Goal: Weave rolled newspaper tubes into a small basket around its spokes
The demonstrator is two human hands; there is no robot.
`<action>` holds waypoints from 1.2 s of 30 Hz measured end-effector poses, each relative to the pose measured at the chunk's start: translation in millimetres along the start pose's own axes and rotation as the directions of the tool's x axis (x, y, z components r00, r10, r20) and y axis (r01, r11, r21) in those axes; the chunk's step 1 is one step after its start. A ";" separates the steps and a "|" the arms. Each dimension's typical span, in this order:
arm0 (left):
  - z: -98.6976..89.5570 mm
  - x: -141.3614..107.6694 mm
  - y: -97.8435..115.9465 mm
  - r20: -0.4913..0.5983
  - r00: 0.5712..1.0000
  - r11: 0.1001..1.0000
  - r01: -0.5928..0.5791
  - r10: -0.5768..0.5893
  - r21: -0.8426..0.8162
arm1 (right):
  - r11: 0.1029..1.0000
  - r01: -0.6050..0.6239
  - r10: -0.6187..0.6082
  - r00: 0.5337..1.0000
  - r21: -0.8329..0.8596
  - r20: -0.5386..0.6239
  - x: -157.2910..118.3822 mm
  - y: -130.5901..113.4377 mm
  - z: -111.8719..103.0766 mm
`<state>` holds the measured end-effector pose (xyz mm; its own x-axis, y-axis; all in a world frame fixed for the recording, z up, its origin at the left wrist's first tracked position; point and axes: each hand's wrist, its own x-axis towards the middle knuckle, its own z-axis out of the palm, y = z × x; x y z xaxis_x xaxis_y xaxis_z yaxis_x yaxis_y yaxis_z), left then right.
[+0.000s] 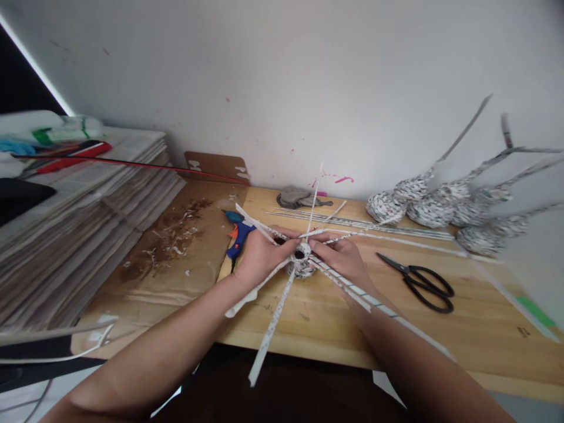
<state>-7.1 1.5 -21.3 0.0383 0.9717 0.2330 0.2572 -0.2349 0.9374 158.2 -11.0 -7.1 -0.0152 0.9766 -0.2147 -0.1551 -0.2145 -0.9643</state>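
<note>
Between my hands, near the middle of the wooden table, is a small woven paper piece (302,269) with a round dark opening on top. Rolled newspaper strips (271,329) stick out from it in several directions. My left hand (263,254) grips its left side, thumb by the rim. On the right, my right hand (338,256) pinches a paper strip at the rim with thumb and fingers. A long strip (388,311) runs from the piece over my right forearm. The far fingers of both hands are partly hidden behind the piece.
Black-handled scissors (425,286) lie to the right. A blue glue gun (240,238) rests left of my hands. Behind are loose paper rolls (365,223), a grey cloth (299,197) and several finished woven pieces (432,205). Stacked newspapers (88,229) stand left on cardboard (176,276).
</note>
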 end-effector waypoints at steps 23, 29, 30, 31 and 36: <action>-1.1 -0.8 11.0 0.227 0.966 0.960 0.173 -0.122 -0.221 | 0.987 0.033 -0.031 0.999 0.157 -0.015 -2.3 7.6 7.1; -20.9 3.8 17.1 0.499 0.844 0.815 0.424 -0.197 -0.395 | 0.989 0.051 -0.054 0.998 0.142 0.017 -5.3 0.3 5.5; -23.9 5.1 15.5 0.526 0.828 0.811 0.439 -0.197 -0.387 | 0.989 0.050 -0.054 0.998 0.136 0.022 -5.6 -0.5 4.8; -25.8 6.1 13.7 0.532 0.822 0.803 0.449 -0.201 -0.391 | 0.990 0.048 -0.051 0.998 0.129 0.024 -5.8 -1.2 4.1; -15.3 3.9 10.6 0.302 0.902 0.831 0.410 -0.309 -0.375 | 0.996 0.089 -0.088 0.996 0.011 -0.026 -5.7 -0.3 2.0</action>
<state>-19.0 2.5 -6.5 0.2471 0.9560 -0.1578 -0.1325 0.1946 0.9719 156.3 -16.4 -5.3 0.0241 0.9909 -0.1326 -0.1669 -0.1268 -0.9778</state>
